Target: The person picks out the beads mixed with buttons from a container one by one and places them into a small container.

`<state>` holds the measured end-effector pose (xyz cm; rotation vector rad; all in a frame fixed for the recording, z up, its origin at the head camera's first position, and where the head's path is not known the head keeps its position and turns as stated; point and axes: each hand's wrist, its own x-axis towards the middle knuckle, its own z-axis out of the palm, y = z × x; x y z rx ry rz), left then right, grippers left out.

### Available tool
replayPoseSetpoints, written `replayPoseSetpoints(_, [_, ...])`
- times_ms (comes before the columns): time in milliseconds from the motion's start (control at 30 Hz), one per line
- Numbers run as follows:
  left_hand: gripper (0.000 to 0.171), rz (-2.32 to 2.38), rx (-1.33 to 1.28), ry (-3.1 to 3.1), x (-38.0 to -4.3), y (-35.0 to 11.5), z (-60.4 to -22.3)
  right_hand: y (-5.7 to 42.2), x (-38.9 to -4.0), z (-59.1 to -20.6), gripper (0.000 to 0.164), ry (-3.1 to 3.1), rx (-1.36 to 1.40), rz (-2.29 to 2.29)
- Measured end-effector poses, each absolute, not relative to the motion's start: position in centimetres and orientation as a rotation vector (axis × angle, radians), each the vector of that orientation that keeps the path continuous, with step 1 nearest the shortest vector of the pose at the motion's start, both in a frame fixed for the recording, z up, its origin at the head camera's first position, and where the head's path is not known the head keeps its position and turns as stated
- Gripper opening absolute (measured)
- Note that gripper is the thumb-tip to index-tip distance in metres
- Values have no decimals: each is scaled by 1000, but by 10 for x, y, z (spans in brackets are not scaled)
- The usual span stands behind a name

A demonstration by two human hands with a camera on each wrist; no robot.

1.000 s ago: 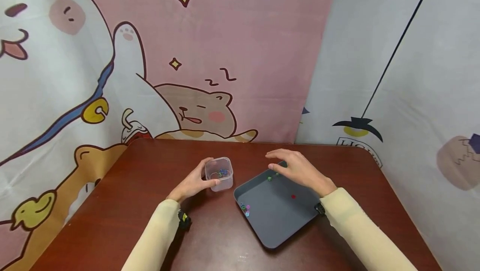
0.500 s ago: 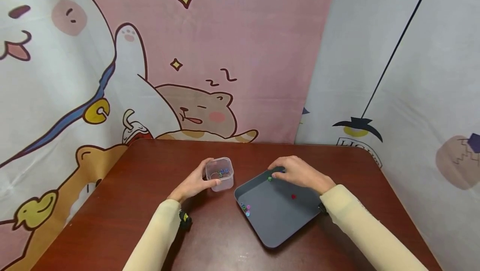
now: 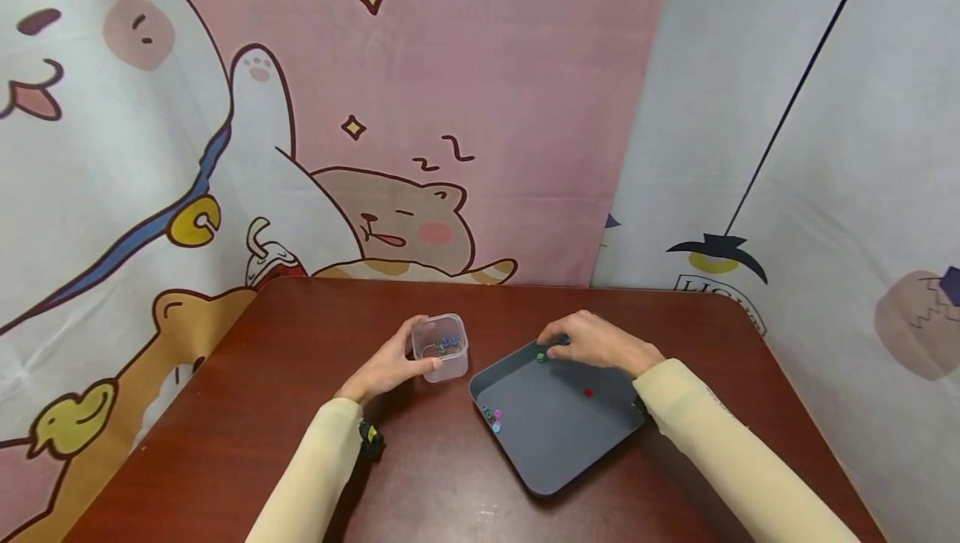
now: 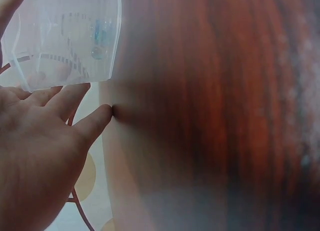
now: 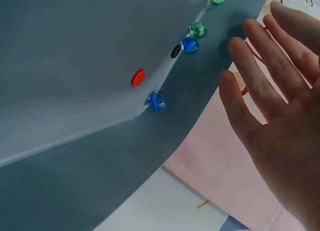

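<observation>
- Curtain (image 3: 487,101): we see pink and white cartoon cloth behind everything.
- Table (image 3: 420,476): reddish-brown, both sleeves (image 3: 309,464) reach over it.
- Tray (image 3: 555,451): grey, angled, on the table's right side.
- Right hand (image 3: 597,341): at tray's far edge; wrist view gives us fingers loosely extended, slightly apart, nothing visible between them.
- Left hand (image 3: 384,369): thumb and fingers hold the clear container (image 3: 454,368) from its left side.
- Container: left of tray, near it, blue and green bits inside; we can't tell if its base touches the table.
- Marbles (image 5: 198,30): two green, two blue, along tray wall's foot.
- Discs: red disc (image 5: 139,77) on tray floor, dark disc (image 5: 176,51) beside a blue marble.
- Small pieces (image 3: 496,427): pink, green, blue, clustered by tray's left corner.
</observation>
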<state>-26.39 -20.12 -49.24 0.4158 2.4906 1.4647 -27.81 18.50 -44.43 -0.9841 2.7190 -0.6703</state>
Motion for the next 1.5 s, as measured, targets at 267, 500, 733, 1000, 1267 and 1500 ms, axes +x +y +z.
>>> replayPoseSetpoints(267, [92, 1462, 422, 2492, -265, -202, -493, 182, -286, -449, 22, 2666, -986, -690])
replayPoseSetpoints(500, [90, 1453, 405, 2501, -262, -201, -492, 183, -288, -455, 20, 2626, -935, -749])
replayPoseSetpoints(733, [89, 1452, 390, 2510, -262, -200, -491, 184, -289, -463, 21, 2612, -924, -780])
replayPoseSetpoints(1000, [90, 1460, 385, 2498, -262, -201, -491, 183, -286, -474, 22, 2640, -963, -699])
replayPoseSetpoints(1267, [92, 1444, 383, 2511, -262, -200, -488, 184, -287, -478, 21, 2697, -1023, -677])
replayPoseSetpoints(1500, [93, 1450, 371, 2499, -263, -199, -491, 183, -287, -482, 19, 2716, -1064, -669])
